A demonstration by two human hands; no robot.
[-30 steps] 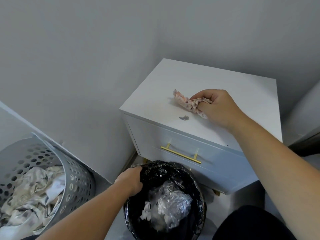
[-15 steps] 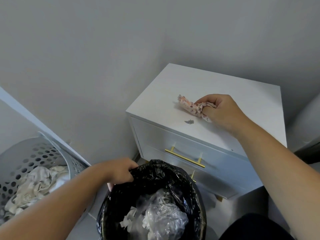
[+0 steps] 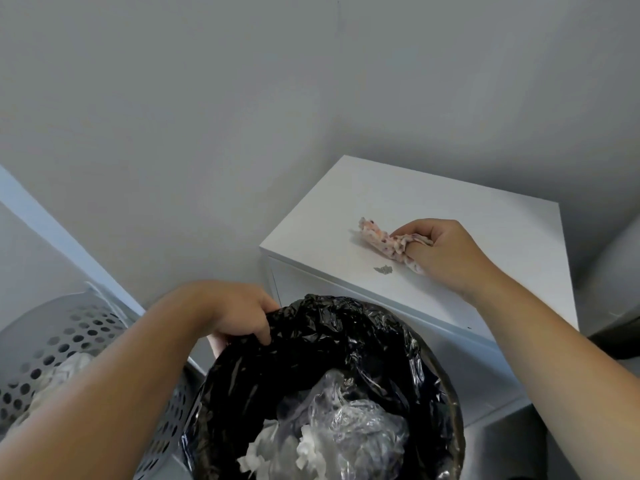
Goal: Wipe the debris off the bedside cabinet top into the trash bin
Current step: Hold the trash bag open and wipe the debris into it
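Note:
A white bedside cabinet (image 3: pixel 398 199) stands in the corner at the right. On its top near the front edge lies a small grey scrap of debris (image 3: pixel 383 269). My right hand (image 3: pixel 446 254) rests on the top just behind and right of the scrap, shut on a crumpled pink patterned cloth (image 3: pixel 381 239). A trash bin with a black liner (image 3: pixel 346 341) is held up in front of the cabinet, its rim just below the front edge and hiding the drawer. My left hand (image 3: pixel 235 313) grips the bin's left rim. Clear plastic and white paper (image 3: pixel 332 438) lie inside.
A grey perforated laundry basket (image 3: pixel 69 344) holding pale fabric sits at the lower left, against a slanted white board. Grey walls meet behind the cabinet. A dark object shows at the right edge beside the cabinet.
My left hand has lifted the trash bin up and closer, so that it now covers the drawer front. My right hand and the cloth have stayed in place on the cabinet top.

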